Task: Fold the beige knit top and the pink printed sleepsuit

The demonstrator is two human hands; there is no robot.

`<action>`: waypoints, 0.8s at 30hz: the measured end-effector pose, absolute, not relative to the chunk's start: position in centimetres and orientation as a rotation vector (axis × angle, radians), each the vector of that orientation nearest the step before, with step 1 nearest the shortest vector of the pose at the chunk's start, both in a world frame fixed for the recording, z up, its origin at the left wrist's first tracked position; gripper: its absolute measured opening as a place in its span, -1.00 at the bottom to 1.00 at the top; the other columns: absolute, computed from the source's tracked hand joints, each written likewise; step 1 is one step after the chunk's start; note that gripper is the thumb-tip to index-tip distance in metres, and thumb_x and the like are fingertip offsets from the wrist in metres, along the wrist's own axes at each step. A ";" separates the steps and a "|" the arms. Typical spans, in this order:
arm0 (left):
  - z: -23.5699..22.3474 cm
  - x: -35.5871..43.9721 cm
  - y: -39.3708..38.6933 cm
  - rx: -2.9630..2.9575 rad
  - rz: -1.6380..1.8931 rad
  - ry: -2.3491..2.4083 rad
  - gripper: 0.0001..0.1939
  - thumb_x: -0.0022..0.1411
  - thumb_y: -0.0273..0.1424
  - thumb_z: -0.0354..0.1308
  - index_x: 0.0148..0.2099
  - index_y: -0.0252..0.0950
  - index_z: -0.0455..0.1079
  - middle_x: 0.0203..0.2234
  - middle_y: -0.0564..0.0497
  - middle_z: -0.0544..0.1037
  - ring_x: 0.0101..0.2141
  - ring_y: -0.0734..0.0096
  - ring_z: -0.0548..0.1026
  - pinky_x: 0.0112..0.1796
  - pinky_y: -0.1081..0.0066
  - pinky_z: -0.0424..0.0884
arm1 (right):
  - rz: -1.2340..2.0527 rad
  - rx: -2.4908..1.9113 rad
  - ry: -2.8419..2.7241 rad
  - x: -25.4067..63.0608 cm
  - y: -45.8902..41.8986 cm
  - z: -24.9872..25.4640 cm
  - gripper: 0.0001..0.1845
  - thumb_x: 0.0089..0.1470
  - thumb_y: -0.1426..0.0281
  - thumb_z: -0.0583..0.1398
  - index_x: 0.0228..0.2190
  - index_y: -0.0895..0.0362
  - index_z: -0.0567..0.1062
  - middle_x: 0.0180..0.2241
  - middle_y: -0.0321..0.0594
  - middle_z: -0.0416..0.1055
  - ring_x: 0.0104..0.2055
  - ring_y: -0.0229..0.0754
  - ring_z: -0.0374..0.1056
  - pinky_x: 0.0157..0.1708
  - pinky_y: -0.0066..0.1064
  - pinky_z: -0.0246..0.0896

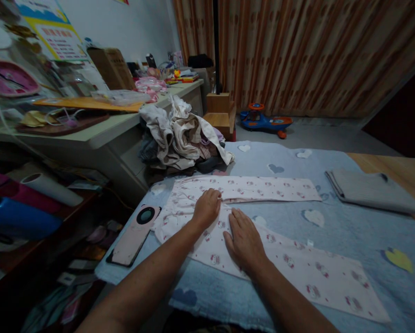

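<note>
Pale pink pants (290, 259) with a printed cartoon pattern lie spread on a blue blanket (287, 222), their gathered waistband toward the left and the two legs apart toward the right. Near the crotch, my left hand (207, 206) is closed, its fingertips together on the fabric. My right hand (245, 236) rests flat on the nearer leg with its fingers stretched out. Just left of the waistband lies a pink phone (134, 236) with a round dark camera ring.
A heap of crumpled clothes (183, 134) sits at the blanket's far left. Folded grey cloth (374, 189) lies at the right. A cluttered desk (100, 134) runs along the left, and a blue-orange ride-on toy (266, 121) stands on the floor behind.
</note>
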State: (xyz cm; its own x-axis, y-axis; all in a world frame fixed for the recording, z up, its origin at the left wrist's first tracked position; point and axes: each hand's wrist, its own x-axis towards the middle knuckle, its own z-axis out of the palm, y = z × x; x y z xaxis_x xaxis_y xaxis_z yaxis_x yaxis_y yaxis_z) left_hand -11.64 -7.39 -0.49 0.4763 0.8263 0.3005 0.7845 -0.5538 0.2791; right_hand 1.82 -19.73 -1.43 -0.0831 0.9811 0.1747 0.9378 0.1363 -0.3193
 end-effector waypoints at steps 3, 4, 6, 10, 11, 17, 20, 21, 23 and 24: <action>-0.4 -11.6 -7.8 2.763 0.544 1.412 -0.85 0.35 -0.48 0.00 -0.13 -0.22 0.38 -0.18 -0.07 0.46 -0.13 0.22 0.37 -0.09 0.27 0.33 | 0.165 -1.767 -2.136 1.9 -19.7 -1.6 -0.41 0.20 0.35 0.09 0.22 0.30 0.30 0.32 0.04 0.13 0.36 0.04 0.01 0.33 -0.09 -0.07; -0.4 -11.7 -7.8 2.810 0.493 1.378 -0.85 0.35 -0.47 0.00 -0.13 -0.22 0.39 -0.19 -0.07 0.46 -0.13 0.22 0.37 -0.10 0.26 0.33 | 0.175 -1.739 -2.162 1.9 -19.7 -1.6 -0.41 0.21 0.35 0.08 0.23 0.29 0.29 0.32 0.02 0.12 0.37 0.02 0.00 0.34 -0.10 -0.08; -0.4 -11.7 -7.8 2.860 0.396 1.312 -0.84 0.36 -0.46 0.00 -0.15 -0.21 0.41 -0.19 -0.06 0.47 -0.15 0.23 0.39 -0.12 0.27 0.34 | 0.206 -1.716 -2.204 2.0 -19.7 -1.5 -0.40 0.22 0.34 0.08 0.25 0.26 0.27 0.33 0.00 0.10 0.38 -0.01 -0.01 0.34 -0.11 -0.09; -0.5 -11.7 -7.8 2.846 0.322 1.296 -0.82 0.36 -0.46 0.01 -0.15 -0.22 0.44 -0.22 -0.05 0.48 -0.19 0.25 0.41 -0.15 0.28 0.35 | 0.232 -1.742 -2.253 2.4 -19.7 -1.6 -0.36 0.23 0.27 0.10 0.27 0.25 0.23 0.34 0.01 0.07 0.38 -0.02 -0.02 0.34 -0.12 -0.09; -0.5 -11.8 -7.8 2.844 0.318 1.302 -0.81 0.36 -0.46 0.00 -0.13 -0.22 0.44 -0.22 -0.06 0.48 -0.19 0.25 0.41 -0.15 0.28 0.35 | 0.217 -1.744 -2.258 2.5 -19.8 -1.6 -0.35 0.23 0.25 0.10 0.28 0.24 0.22 0.35 0.00 0.06 0.39 -0.02 -0.03 0.34 -0.12 -0.09; -0.6 -12.3 -8.3 2.853 0.286 1.286 -0.66 0.32 -0.51 -0.03 0.08 -0.21 0.38 -0.12 -0.08 0.48 -0.12 0.22 0.40 -0.09 0.25 0.36 | 0.107 -1.789 -2.256 4.5 -21.2 -2.2 -0.29 0.23 0.19 0.12 0.30 0.22 0.17 0.36 0.00 0.03 0.39 0.02 -0.04 0.34 -0.11 -0.08; -0.8 -12.9 -8.9 2.848 0.316 1.257 -0.60 0.33 -0.46 -0.03 0.19 -0.20 0.32 -0.01 -0.08 0.47 -0.07 0.20 0.39 -0.06 0.23 0.36 | 0.064 -1.825 -2.258 6.2 -22.3 -2.4 -0.28 0.22 0.18 0.12 0.30 0.23 0.17 0.37 0.00 0.01 0.40 0.02 -0.07 0.34 -0.10 -0.10; -0.9 -13.2 -9.1 2.842 0.327 1.250 -0.58 0.35 -0.43 -0.03 0.22 -0.20 0.29 0.03 -0.08 0.45 -0.04 0.19 0.38 -0.04 0.22 0.35 | 0.051 -1.833 -2.253 6.8 -22.6 -2.5 -0.28 0.22 0.18 0.12 0.30 0.22 0.16 0.37 -0.01 0.00 0.40 0.01 -0.08 0.34 -0.10 -0.11; -1.1 -13.6 -9.7 2.821 0.339 1.242 -0.53 0.37 -0.34 0.00 0.29 -0.21 0.22 0.14 -0.10 0.40 0.03 0.15 0.35 0.04 0.18 0.31 | 0.032 -1.851 -2.230 7.8 -23.2 -2.7 -0.29 0.22 0.19 0.11 0.31 0.19 0.14 0.37 -0.02 0.00 0.40 0.01 -0.08 0.34 -0.10 -0.11; -1.1 -13.8 -10.0 2.807 0.337 1.241 -0.50 0.37 -0.29 0.01 0.32 -0.21 0.19 0.19 -0.11 0.36 0.08 0.13 0.33 0.08 0.16 0.27 | 0.023 -1.869 -2.210 8.2 -23.4 -2.7 -0.29 0.22 0.19 0.11 0.31 0.18 0.14 0.37 -0.02 0.01 0.40 0.02 -0.08 0.34 -0.09 -0.11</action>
